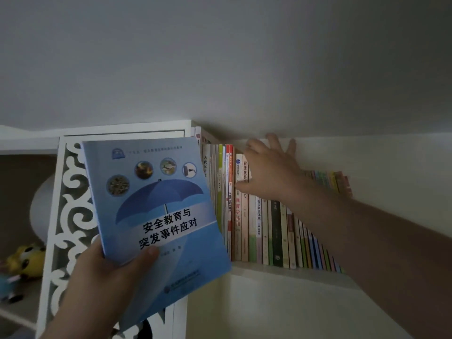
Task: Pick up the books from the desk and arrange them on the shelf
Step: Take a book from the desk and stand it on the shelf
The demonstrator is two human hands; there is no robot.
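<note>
Left hand (107, 272) is gripping a blue book (156, 211) by its lower left corner, thumb lying across the front cover, remaining fingers hidden behind it. The book is being held upright, front cover facing the camera, slightly tilted, in front of the white carved panel (71, 216) and overlapping the left end of the row of books (269, 231). Cover is showing a blue umbrella, four round pictures and Chinese title text.

Right hand (266, 167) is reaching farther in, fingers spread and fairly straight, holding nothing; it is lying against the upper part of the upright spines, thumb pressing on a white spine. Fingertips are reaching the wall behind.

The row is standing on a white shelf (281, 271), spines outward. To the far left, a yellow toy (27, 260) is sitting in a darker compartment beyond the panel.
</note>
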